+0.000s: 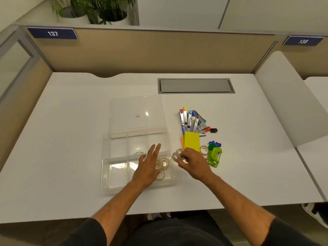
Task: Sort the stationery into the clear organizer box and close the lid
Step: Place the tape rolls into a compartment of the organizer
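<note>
Clear plastic organizer box [106,157] sits open on the white desk [62,139] in front of me, its lid [124,107] lying flat just behind it. My left hand [148,167] hovers over the box's near-right compartment, fingers straight and spread, holding nothing. Tape rolls [164,163] lie in that compartment. My right hand [193,163], just right of the box, pinches another tape roll [174,156] in curled fingers. More stationery [193,121] lies beyond it.

Left hand [150,164] was extended forward, palm down, fingers straight and slightly spread, holding nothing. Right hand [192,161] was angled inward, fingers curled, pinching small rings at its fingertips. Both forearms were bare below dark sleeves.
</note>
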`<act>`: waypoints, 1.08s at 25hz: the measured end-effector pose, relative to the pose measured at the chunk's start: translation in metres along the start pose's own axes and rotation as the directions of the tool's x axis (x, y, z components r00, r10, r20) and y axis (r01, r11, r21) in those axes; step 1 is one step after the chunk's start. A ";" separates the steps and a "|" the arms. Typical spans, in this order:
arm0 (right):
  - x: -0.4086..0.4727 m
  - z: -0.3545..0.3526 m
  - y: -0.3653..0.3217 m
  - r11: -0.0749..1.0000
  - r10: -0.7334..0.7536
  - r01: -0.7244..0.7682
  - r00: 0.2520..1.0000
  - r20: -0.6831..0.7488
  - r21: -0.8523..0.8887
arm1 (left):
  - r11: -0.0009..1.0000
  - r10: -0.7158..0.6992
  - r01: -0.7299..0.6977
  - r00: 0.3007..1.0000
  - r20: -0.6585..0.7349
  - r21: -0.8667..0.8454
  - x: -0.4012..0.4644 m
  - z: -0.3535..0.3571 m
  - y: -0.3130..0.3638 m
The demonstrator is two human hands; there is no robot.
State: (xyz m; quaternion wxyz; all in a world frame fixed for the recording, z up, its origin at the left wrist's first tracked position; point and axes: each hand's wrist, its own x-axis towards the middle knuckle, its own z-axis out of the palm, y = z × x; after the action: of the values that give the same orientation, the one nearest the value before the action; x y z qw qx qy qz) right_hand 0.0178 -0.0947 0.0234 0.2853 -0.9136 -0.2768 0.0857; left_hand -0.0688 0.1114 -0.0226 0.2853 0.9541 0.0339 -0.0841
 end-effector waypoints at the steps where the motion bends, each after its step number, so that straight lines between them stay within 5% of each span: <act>1: 0.001 0.003 -0.003 1.000 -0.004 0.004 1.000 0.009 0.001 | 0.999 0.022 -0.021 0.999 -0.037 0.041 -0.002 0.000 -0.003; 4: 0.007 0.009 -0.012 1.000 -0.024 0.024 0.999 0.045 0.005 | 0.985 0.042 -0.021 0.992 -0.119 0.174 -0.009 -0.002 -0.016; 9: 0.019 0.033 -0.021 0.987 -0.069 0.085 0.991 0.117 -0.136 | 0.952 -0.028 0.042 0.998 -0.048 0.302 -0.030 0.006 -0.045; 19: 0.031 0.046 -0.019 0.927 -0.082 0.137 0.983 0.167 -0.350 | 0.946 -0.057 0.052 0.998 0.006 0.319 -0.033 0.010 -0.049; 27: 0.013 0.052 -0.015 0.757 -0.334 0.510 0.840 0.428 -0.408 | 0.938 -0.080 0.075 0.997 0.001 0.340 -0.031 0.011 -0.049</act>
State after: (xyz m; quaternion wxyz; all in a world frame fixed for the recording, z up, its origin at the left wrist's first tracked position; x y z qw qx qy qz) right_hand 0.0055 -0.0528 -0.0105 -0.0036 -0.8400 -0.5344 0.0937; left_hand -0.1067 0.1454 -0.0524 0.1134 0.9862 0.0545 -0.1072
